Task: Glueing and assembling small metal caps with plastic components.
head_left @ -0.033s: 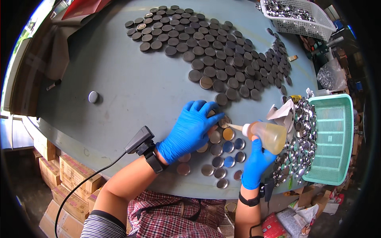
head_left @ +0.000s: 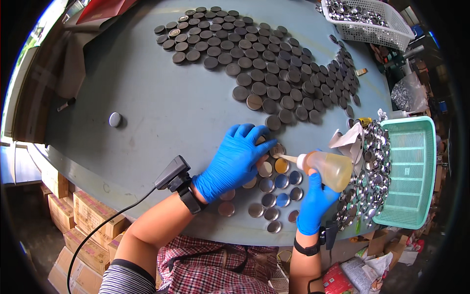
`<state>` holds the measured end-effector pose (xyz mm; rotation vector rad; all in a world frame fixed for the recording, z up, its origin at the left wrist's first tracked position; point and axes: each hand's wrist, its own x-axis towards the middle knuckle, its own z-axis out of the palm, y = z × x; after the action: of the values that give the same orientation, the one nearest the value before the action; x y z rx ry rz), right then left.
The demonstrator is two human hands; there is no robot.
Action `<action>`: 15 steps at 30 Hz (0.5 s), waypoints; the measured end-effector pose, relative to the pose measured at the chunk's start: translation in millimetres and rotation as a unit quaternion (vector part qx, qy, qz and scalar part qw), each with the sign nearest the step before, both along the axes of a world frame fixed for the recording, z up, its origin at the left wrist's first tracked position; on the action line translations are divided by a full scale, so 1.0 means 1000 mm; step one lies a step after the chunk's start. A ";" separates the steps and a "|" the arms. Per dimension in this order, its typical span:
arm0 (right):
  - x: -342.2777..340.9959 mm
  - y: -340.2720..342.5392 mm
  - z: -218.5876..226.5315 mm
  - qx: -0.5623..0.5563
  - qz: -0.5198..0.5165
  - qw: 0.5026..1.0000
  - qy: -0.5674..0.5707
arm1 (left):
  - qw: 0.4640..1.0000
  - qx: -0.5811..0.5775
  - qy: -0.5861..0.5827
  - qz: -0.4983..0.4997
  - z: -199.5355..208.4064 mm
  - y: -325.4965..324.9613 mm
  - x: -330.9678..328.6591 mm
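My right hand point(head_left: 317, 201), in a blue glove, is closed round a translucent squeeze bottle point(head_left: 333, 169) of yellowish liquid. The bottle lies tilted, and its thin pale nozzle points left over a shallow round metal cap point(head_left: 277, 150). My left hand point(head_left: 237, 154), also gloved in blue, has its fingers curled at that cap's left rim; a bare fingertip shows below it. Close by sits a cap with amber liquid point(head_left: 281, 165). Several more open caps, including a blue-looking one point(head_left: 283, 199), stand loosely grouped between my hands and the table's near edge.
Many dark round discs point(head_left: 271, 78) spread across the far table point(head_left: 147, 88). One lone cap point(head_left: 115, 119) stands at left. Right of my hands are heaped shiny caps point(head_left: 374, 166), crumpled paper point(head_left: 350, 142) and a green basket point(head_left: 409, 128). A white basket point(head_left: 360, 33) stands far right.
My right hand has shifted very slightly left with the squeeze bottle, and its nozzle tip sits a touch lower over the cap. My left hand has stayed in place.
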<state>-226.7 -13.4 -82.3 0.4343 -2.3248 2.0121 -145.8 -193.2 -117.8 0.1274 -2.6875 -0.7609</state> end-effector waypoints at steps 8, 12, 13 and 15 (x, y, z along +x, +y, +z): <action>-0.001 -0.005 0.005 0.026 -0.003 0.999 0.026 | 1.000 0.009 -0.001 -0.001 0.000 -0.001 0.000; 0.004 -0.010 0.001 0.044 0.016 0.997 0.064 | 1.000 0.009 0.000 0.000 0.002 0.001 0.000; 0.003 -0.012 0.001 0.045 0.014 0.997 0.063 | 1.000 0.012 0.007 0.001 0.001 0.000 -0.001; -0.003 -0.014 0.001 0.063 -0.010 0.996 0.064 | 1.000 0.016 0.014 0.000 0.000 0.000 -0.001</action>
<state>-229.3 -27.0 -80.8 0.5267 -2.3753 1.7803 -146.7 -192.8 -117.4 0.1236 -2.6505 -0.8005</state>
